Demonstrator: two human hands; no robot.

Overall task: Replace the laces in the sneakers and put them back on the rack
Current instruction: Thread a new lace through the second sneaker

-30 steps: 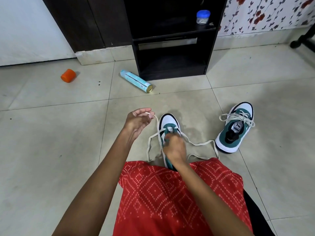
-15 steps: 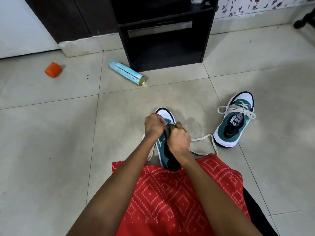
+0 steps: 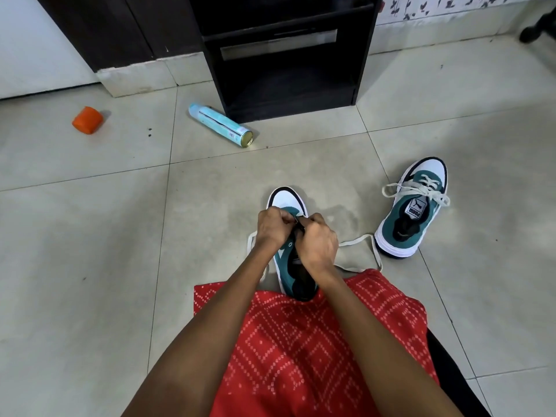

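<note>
A green and white sneaker [image 3: 287, 266] lies on the floor tiles just in front of my red-clad lap, toe pointing away. My left hand [image 3: 272, 228] and my right hand [image 3: 319, 243] are both closed over its tongue, fingers pinched together at the eyelets on the cream lace [image 3: 359, 240]. The lace's loose ends trail on the floor to both sides of the shoe. A second, matching sneaker [image 3: 412, 212] stands to the right, laced with its ends spread loose. The dark shoe rack [image 3: 285, 52] stands straight ahead with an open lower shelf.
A light blue spray can [image 3: 221, 124] lies on its side left of the rack. An orange cap [image 3: 87, 119] sits on the tiles at the far left. A dark furniture leg [image 3: 538, 28] shows at the top right corner.
My left hand, which held a lace end out to the left, has come in to the sneaker's tongue beside my right hand. The view has tilted down and closer.
</note>
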